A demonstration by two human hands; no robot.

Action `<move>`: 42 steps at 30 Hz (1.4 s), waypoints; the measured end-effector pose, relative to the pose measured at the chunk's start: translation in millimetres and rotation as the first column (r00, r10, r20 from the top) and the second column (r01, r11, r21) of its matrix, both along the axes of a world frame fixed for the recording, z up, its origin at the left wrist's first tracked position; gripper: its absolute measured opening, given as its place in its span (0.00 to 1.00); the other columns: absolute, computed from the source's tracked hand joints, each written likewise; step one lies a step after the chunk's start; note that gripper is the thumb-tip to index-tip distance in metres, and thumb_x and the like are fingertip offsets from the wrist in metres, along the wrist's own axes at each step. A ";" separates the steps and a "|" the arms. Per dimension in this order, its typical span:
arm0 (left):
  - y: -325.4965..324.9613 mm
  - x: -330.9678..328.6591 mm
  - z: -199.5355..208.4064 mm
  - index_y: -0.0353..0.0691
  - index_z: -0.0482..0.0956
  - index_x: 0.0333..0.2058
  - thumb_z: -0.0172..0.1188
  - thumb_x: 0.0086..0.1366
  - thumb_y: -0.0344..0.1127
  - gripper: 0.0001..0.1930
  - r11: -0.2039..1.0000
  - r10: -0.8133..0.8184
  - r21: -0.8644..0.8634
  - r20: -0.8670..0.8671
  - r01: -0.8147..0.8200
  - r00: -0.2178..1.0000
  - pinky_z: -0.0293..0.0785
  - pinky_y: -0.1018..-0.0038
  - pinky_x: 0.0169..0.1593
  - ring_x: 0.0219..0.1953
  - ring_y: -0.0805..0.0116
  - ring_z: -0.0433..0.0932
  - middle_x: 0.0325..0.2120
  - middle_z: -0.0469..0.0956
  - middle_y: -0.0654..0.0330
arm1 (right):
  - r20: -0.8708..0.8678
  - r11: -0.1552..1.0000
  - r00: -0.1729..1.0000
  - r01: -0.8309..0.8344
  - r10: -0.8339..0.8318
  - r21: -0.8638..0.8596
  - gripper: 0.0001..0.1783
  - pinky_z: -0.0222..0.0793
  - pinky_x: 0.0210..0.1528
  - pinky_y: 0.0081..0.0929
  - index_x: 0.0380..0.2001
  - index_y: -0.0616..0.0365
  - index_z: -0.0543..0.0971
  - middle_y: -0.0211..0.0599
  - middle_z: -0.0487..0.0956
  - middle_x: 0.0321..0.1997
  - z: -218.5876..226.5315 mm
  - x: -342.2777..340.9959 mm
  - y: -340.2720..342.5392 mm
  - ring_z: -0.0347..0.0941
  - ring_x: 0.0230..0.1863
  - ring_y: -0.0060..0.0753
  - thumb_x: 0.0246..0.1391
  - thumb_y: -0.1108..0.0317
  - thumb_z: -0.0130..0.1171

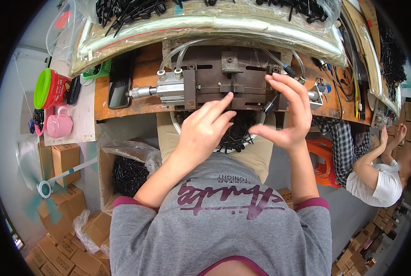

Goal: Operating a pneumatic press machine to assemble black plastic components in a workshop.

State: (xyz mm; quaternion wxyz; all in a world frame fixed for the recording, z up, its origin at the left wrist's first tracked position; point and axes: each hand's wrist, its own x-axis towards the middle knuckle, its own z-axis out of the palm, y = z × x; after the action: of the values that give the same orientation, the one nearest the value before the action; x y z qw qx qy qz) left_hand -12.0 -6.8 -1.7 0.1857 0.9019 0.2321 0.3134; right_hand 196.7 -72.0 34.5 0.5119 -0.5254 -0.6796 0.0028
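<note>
My left hand (204, 131) reaches to the metal clamping fixture (256, 92) on the bench. Its index fingertip is at the small dark block (231, 87) in the fixture's middle, and its fingers are apart. At the fixture's right side my right hand (290, 117) is raised, thumb and fingers spread wide. Between them shows a small black plastic part (268, 107) with a thin stem; whether it touches the fingers I cannot tell. Below the fixture, a white basin (175, 123) of similar black parts (237, 133) rests at my lap, partly hidden by my left hand.
A pneumatic cylinder (171, 89) with clear hoses sits at the fixture's left. Behind stands a plastic-covered tray (205, 25) of black parts. Left are a phone (119, 87), a pink mug (59, 123) and a red tub (58, 89). A person (375, 179) works at right.
</note>
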 end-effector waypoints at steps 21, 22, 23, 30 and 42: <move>97.0 39.3 84.2 0.40 0.85 0.38 0.69 0.57 0.33 0.09 0.947 0.106 0.277 0.199 -0.159 0.974 0.80 0.71 0.40 0.36 0.60 0.84 0.37 0.85 0.58 | 0.271 0.957 0.959 0.156 -0.088 -0.244 0.15 0.78 0.42 0.33 0.36 0.62 0.78 0.46 0.78 0.57 -34.4 -34.2 -18.1 0.81 0.41 0.43 0.43 0.76 0.69; 117.7 46.6 87.3 0.41 0.85 0.37 0.69 0.58 0.34 0.09 0.899 0.117 0.390 0.223 -0.198 0.968 0.79 0.71 0.41 0.35 0.60 0.84 0.36 0.85 0.57 | 0.336 0.964 0.938 0.164 -0.086 -0.210 0.13 0.77 0.38 0.29 0.35 0.61 0.78 0.45 0.78 0.58 -38.9 -37.3 -15.5 0.80 0.37 0.38 0.43 0.74 0.68; 132.5 52.4 90.9 0.40 0.86 0.38 0.69 0.60 0.36 0.10 0.864 0.161 0.446 0.192 -0.232 0.968 0.79 0.71 0.40 0.34 0.63 0.84 0.35 0.84 0.58 | 0.418 0.954 0.906 0.182 -0.068 -0.239 0.12 0.77 0.36 0.28 0.35 0.61 0.78 0.47 0.78 0.59 -37.4 -41.7 -14.6 0.80 0.33 0.34 0.43 0.74 0.66; 191.5 90.9 67.9 0.42 0.86 0.40 0.70 0.56 0.39 0.14 0.930 0.302 0.245 -0.081 -0.275 0.950 0.78 0.62 0.49 0.46 0.55 0.80 0.38 0.82 0.56 | 0.519 0.941 0.853 0.212 -0.047 -0.264 0.16 0.74 0.29 0.25 0.34 0.56 0.76 0.42 0.78 0.61 -36.6 -51.1 -1.1 0.75 0.22 0.30 0.42 0.70 0.71; 90.2 17.6 90.3 0.35 0.86 0.37 0.73 0.54 0.28 0.11 0.937 0.039 -0.336 0.366 0.093 0.930 0.85 0.74 0.37 0.36 0.69 0.84 0.39 0.80 0.58 | 0.069 0.972 0.991 0.127 -0.115 -0.199 0.09 0.72 0.27 0.25 0.37 0.58 0.83 0.34 0.84 0.35 38.7 -13.4 61.4 0.78 0.25 0.25 0.53 0.68 0.68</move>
State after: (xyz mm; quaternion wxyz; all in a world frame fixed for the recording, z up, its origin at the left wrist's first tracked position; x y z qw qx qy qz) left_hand 5.6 83.4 88.6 0.3864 0.7834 0.2326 0.4277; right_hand 183.3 -10.6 73.1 0.4349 -0.6154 -0.6568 0.0259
